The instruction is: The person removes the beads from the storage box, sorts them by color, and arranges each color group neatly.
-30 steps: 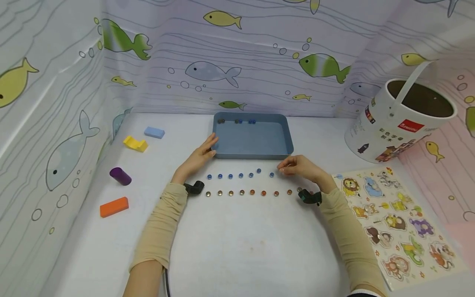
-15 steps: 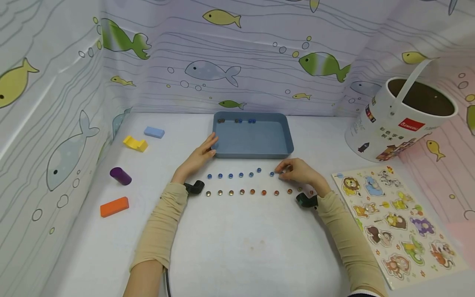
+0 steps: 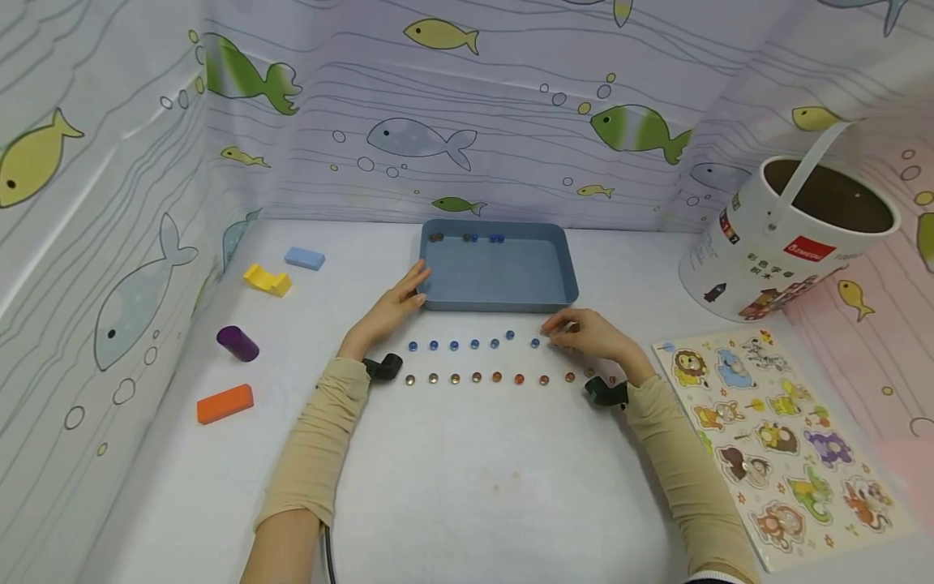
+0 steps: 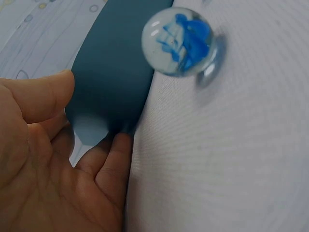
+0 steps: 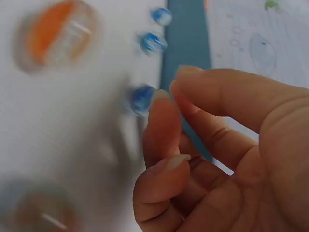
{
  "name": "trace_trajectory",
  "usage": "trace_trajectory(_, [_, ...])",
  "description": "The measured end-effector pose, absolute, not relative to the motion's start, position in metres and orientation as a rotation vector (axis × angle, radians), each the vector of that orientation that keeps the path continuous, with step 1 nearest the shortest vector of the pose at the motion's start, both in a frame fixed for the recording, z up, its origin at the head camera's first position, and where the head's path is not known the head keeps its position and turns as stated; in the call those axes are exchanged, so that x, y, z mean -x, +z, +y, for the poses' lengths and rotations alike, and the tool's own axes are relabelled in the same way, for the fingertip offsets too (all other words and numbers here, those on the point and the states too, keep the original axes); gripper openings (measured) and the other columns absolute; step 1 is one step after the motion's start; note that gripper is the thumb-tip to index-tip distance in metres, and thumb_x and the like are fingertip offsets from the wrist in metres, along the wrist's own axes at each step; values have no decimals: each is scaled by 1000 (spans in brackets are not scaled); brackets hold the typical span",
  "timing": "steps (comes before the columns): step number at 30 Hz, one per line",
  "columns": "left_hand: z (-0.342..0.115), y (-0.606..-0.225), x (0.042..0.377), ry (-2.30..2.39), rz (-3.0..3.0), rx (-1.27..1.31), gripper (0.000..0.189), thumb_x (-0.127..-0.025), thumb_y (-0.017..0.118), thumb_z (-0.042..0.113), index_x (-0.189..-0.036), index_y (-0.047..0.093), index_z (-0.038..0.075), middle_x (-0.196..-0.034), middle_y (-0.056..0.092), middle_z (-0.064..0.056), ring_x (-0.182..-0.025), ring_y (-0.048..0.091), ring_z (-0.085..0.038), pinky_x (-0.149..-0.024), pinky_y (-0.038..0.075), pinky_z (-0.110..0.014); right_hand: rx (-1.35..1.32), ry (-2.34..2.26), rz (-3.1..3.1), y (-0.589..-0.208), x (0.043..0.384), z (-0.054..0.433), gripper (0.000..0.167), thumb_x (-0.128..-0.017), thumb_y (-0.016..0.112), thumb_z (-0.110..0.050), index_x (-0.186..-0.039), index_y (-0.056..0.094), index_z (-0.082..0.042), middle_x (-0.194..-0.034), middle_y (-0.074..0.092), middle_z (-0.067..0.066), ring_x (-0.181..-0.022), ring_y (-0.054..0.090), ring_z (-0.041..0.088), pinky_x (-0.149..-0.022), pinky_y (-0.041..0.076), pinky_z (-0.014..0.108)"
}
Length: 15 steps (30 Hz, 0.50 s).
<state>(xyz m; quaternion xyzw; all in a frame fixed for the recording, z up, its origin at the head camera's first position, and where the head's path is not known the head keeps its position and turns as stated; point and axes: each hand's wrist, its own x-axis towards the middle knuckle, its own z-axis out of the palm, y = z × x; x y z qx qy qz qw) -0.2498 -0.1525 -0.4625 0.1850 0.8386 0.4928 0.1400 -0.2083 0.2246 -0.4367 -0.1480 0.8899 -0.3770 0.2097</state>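
My left hand [image 3: 388, 314] rests at the left side of a shallow blue-grey tray [image 3: 496, 307], its fingers extended along the rim. In the left wrist view, fingertips touch the tray wall [image 4: 113, 67], beside a clear marble with a blue swirl [image 4: 177, 42]. My right hand [image 3: 589, 334] hovers low in front of the tray's right corner, fingers bent and tips apart. Right at its fingertips lies a blue marble [image 3: 535, 343], partly covered by a finger in the right wrist view. Nothing shows between the fingers. Other blue marbles [image 3: 455, 345] form a row to the left.
Nearer me runs a row of amber and orange marbles [image 3: 497, 377]. Several small marbles [image 3: 497, 238] sit along the tray's back wall. Blocks, including an orange one [image 3: 224, 404] and a purple cylinder [image 3: 237, 344], lie left. A white bucket [image 3: 730, 251] and animal puzzle board [image 3: 737, 438] stand right.
My right hand has shifted slightly left and toward me, its fingertips coming closer to the end blue marble. The left hand and tray have stayed in place.
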Motion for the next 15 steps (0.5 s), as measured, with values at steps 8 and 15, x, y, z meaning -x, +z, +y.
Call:
trace_trajectory(8, [-153,-461,250,1437,2414,-539,55,-105,41,19,-155,19,10,-165,-1,-1,-153,0,-28,-125,4,-48,401,-1181,2449,-399,223,236,32,-99,55,-22,-122,61,0,-112,61,23,-87,60,36,-70,52,37])
trace_trajectory(15, [-152,-461,250,1415,2424,-530,56,-105,41,20,-156,19,13,-165,0,2,-153,2,-25,-125,7,-44,470,-1221,2423,-374,247,227,34,-101,51,-20,-125,57,3,-111,63,22,-92,62,32,-79,54,37])
